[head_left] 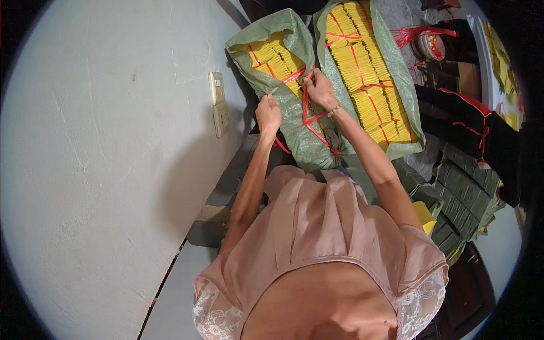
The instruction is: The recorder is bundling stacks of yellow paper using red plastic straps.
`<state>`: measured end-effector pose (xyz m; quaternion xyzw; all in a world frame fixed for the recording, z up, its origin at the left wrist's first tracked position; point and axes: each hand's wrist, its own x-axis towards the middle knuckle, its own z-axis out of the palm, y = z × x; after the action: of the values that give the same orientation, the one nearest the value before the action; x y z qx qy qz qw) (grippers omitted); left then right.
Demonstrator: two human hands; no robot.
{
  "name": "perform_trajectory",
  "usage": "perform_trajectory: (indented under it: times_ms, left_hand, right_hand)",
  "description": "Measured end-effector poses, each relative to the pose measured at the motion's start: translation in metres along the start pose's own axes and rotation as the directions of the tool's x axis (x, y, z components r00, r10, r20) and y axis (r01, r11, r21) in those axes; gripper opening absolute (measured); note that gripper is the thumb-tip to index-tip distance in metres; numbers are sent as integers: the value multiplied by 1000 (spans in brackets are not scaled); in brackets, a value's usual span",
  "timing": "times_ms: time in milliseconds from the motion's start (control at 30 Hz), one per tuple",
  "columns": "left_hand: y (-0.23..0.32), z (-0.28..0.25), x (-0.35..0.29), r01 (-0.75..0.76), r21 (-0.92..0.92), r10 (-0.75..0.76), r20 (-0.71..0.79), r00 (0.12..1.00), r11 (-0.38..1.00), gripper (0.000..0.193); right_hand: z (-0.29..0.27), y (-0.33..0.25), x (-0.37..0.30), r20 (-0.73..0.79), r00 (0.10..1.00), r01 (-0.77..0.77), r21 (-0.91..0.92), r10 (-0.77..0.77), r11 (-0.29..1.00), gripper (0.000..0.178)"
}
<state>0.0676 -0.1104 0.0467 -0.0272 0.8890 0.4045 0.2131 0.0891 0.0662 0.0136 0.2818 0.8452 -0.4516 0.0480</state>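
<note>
Both my hands are over a green woven sack [306,139] that holds bundles of yellow paper [283,62] tied with red strips. My right hand [320,90] is closed on a red plastic ribbon [306,105], which runs down the sack to its gathered lower end. To its left, my left hand [268,115] is closed in a pinch at the sack's left edge. A red strip shows at its fingertips and a tail hangs below it, so it appears to grip the ribbon too; its palm side is hidden.
A second green sack [416,122], packed with yellow bundles, stands open at the right. A pale wall [113,141] with a socket plate [221,119] rises close on my left. Dark green wrapped stacks [464,187] and a person's black-clothed part [504,136] are farther right.
</note>
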Motion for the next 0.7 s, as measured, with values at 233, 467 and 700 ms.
perform_trajectory:
  times_ms: [233,467,700]
  left_hand:
    - [24,9,3,-116,224,102,72,992,968,33]
    - [22,15,10,-162,158,155,52,987,974,33]
    - [31,-1,-13,-181,261,148,140,979,948,29]
  right_hand:
    - [8,16,7,-87,994,-69,1,69,998,22]
    - [-2,19,9,-130,991,-32,47,38,998,18]
    - [-2,9,28,-162,987,-7,-170,-21,985,17]
